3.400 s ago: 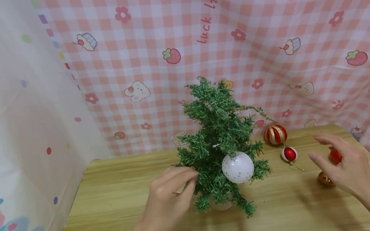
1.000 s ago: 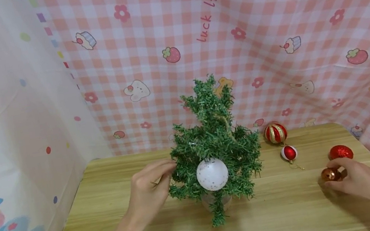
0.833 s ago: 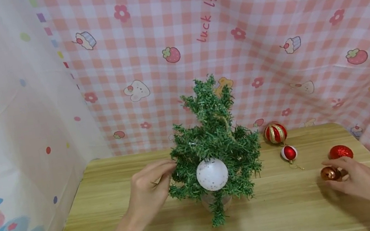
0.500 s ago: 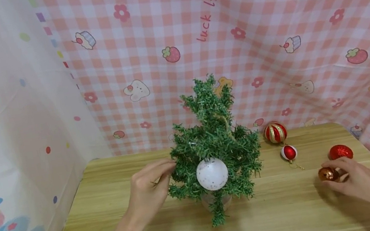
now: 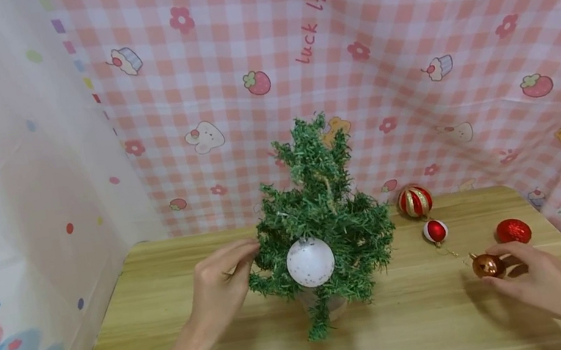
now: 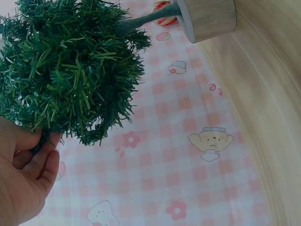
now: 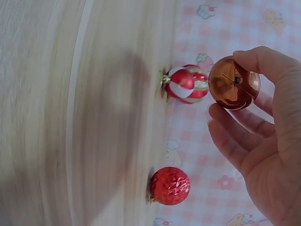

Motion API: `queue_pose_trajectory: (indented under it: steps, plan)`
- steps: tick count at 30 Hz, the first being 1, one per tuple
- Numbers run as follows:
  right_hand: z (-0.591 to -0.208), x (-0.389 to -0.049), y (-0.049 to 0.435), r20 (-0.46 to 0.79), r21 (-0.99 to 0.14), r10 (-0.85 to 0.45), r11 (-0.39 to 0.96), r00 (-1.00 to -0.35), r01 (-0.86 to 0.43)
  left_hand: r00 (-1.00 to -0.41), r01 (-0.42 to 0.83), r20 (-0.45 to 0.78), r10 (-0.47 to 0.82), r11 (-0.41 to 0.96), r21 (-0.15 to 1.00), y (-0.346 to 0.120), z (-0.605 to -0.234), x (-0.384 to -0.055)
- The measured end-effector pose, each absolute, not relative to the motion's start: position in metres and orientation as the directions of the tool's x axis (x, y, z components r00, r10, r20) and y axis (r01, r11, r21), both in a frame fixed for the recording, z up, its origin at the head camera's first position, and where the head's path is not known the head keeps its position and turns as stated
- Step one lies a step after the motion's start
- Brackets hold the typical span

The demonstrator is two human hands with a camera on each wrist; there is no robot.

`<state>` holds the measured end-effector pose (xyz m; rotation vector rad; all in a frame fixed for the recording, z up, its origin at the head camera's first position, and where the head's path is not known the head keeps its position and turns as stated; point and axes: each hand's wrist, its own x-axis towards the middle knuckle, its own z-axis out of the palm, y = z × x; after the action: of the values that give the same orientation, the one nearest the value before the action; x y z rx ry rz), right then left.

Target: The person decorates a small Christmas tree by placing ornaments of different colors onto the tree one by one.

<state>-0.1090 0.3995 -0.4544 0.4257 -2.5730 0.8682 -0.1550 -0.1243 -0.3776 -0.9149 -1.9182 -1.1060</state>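
A small artificial Christmas tree stands mid-table, with a white speckled bauble hanging at its front. My left hand is at the tree's left side. In the left wrist view, its thumb and fingers pinch a green branch tip. On the right, my right hand grips a shiny copper bauble between thumb and fingertips, its gold cap facing left. The right wrist view shows this copper bauble raised off the wood, with the fingers around its near side.
A red-and-gold striped bauble and a small red-and-white bauble lie right of the tree. A glittery red bauble sits just behind my right hand. Checked cloth hangs at the table's back edge.
My right hand came down from above the table, took the copper bauble and shifted it left. The tree has turned, bringing the white bauble leftward, while my left hand moved slightly left with it.
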Motion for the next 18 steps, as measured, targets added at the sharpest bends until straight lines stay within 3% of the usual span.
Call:
queue_pose_trajectory:
  steps: [8, 18]
  plan:
    - [-0.445, -0.100, 0.386, 0.482, -0.562, -0.137, 0.709, -0.866, -0.425, -0.489, 0.842, 0.847, 0.209, 0.367, 0.395, -0.126, -0.379, -0.159]
    - [-0.422, -0.090, 0.363, 0.590, -0.458, -0.199, 0.716, -0.783, -0.527, -0.488, 0.837, 0.846, 0.216, 0.390, 0.383, -0.126, -0.379, -0.165]
